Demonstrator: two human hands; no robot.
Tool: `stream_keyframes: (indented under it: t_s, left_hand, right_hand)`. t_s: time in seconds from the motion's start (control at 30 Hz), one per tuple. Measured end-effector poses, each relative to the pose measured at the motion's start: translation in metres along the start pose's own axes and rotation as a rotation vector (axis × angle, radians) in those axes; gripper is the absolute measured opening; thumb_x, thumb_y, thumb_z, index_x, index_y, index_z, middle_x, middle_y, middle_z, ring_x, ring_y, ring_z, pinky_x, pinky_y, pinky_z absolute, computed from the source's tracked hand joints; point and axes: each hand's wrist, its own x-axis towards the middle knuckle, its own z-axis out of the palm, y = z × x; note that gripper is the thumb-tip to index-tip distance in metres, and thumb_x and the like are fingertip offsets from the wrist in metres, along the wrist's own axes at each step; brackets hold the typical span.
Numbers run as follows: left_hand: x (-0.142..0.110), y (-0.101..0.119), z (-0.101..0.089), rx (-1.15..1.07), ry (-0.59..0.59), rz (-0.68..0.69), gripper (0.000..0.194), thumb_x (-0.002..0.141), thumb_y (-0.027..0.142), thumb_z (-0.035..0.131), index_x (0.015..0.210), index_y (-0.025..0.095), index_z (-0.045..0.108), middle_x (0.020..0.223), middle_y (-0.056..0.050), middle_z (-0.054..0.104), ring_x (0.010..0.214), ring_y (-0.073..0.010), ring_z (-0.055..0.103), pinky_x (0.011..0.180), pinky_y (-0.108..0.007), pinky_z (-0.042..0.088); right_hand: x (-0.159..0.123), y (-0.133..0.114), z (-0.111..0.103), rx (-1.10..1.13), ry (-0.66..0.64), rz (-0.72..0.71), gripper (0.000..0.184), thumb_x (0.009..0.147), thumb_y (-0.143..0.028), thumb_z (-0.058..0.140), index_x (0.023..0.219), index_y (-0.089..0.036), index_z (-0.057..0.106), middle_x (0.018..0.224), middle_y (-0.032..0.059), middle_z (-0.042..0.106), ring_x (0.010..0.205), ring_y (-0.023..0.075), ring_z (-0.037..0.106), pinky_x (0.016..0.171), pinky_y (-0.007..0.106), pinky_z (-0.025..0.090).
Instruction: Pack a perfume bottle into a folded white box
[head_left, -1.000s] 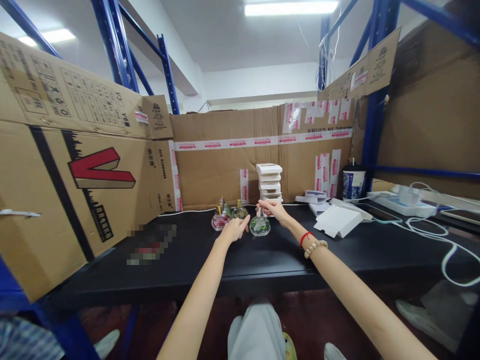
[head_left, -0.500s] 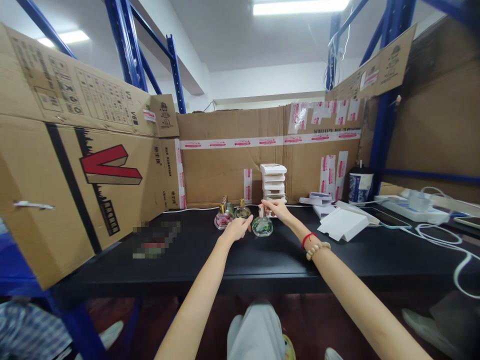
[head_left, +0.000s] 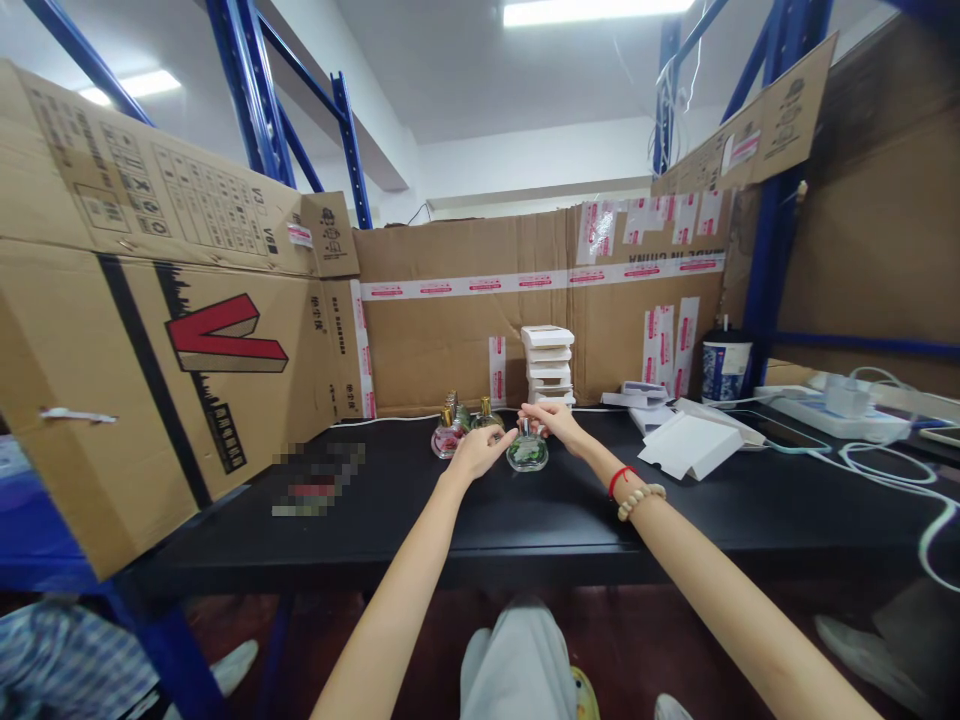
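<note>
The green bottle (head_left: 528, 452) is stood upright on the black table (head_left: 570, 515), its top pinched by the fingers of the right hand (head_left: 551, 421), while the left hand (head_left: 480, 452) is held partly open just left of it, contact being unclear. The pink bottle (head_left: 446, 438) and the dark bottle (head_left: 486, 413) are placed to the left, partly screened by the left hand, and the white trays (head_left: 547, 358) are stacked behind, on the far side.

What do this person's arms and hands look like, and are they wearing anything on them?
No sleeves or gloves show. Above the right hand are two bracelets: a thin red cord, and nearer the elbow a string of chunky, pale beige beads. The left hand and its forearm show no jewellery.
</note>
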Motion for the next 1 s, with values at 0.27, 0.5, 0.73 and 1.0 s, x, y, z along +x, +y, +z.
stream_keyframes:
  t_s: [0.27,0.5,0.73,1.0]
  left_hand:
    - [0.006,-0.012,0.008,0.089,0.003,0.1,0.054,0.059,0.064,0.058,0.087,0.017,0.057,0.061,0.003,0.05,0.054,-0.0058,0.039,0.051,-0.018,0.023]
    - [0.002,-0.007,0.005,0.276,0.089,-0.015,0.04,0.066,0.051,0.051,0.093,0.022,0.045,0.074,0.003,0.058,0.069,-0.0124,0.054,0.057,-0.021,0.026]
    - [0.004,-0.004,0.002,0.338,0.234,-0.175,0.03,0.072,0.045,0.042,0.094,0.024,0.042,0.075,-0.001,0.059,0.082,-0.0254,0.058,0.068,-0.032,0.038]
    - [0.006,-0.005,0.0,0.25,0.252,-0.224,0.02,0.076,0.032,0.042,0.093,0.022,0.04,0.073,0.003,0.058,0.076,-0.0158,0.057,0.062,-0.024,0.031]
  right_hand:
    - [-0.004,-0.003,0.003,0.008,-0.088,0.05,0.049,0.067,-0.05,0.061,0.104,-0.019,0.062,0.098,0.0049,0.058,0.065,0.0048,0.046,0.044,0.011,0.028]
    - [-0.008,0.005,0.006,-0.227,-0.177,0.087,0.052,0.071,-0.045,0.06,0.115,-0.018,0.054,0.104,0.0045,0.055,0.076,0.0086,0.048,0.041,0.01,0.036]
    - [-0.006,0.013,0.011,-0.175,-0.251,0.138,0.062,0.069,-0.016,0.06,0.127,-0.011,0.04,0.122,0.0108,0.042,0.081,0.0108,0.054,0.049,0.018,0.049]
    - [-0.01,0.013,0.015,-0.13,-0.363,0.18,0.062,0.07,-0.009,0.058,0.128,-0.012,0.038,0.121,0.0091,0.046,0.104,0.0152,0.049,0.06,0.015,0.049]
